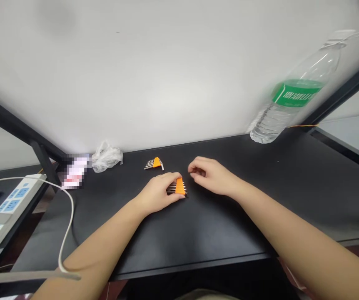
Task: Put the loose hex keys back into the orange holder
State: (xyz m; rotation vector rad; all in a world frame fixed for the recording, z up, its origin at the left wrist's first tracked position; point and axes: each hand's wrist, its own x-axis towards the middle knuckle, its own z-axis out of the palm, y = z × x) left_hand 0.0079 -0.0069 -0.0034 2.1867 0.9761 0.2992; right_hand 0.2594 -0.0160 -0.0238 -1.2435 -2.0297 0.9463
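My left hand [158, 192] is closed around an orange hex key holder [180, 186]. Thumb and fingers press its two opposite edges, and several metal hex keys stick out of it, partly hidden by the hand. Just to the right, my right hand [210, 174] hovers with its fingers loosely curled. Thumb and fingertips are slightly apart, and nothing shows between them. A second orange hex key holder [156, 162], filled with several keys, lies farther back on the black table [210, 233].
A crumpled clear plastic bag [106, 157] sits near the wall at left. At back right stands a large water bottle [287, 93] with a green label. A white power strip [13, 204] and a looping white cable [72, 208] occupy the left side.
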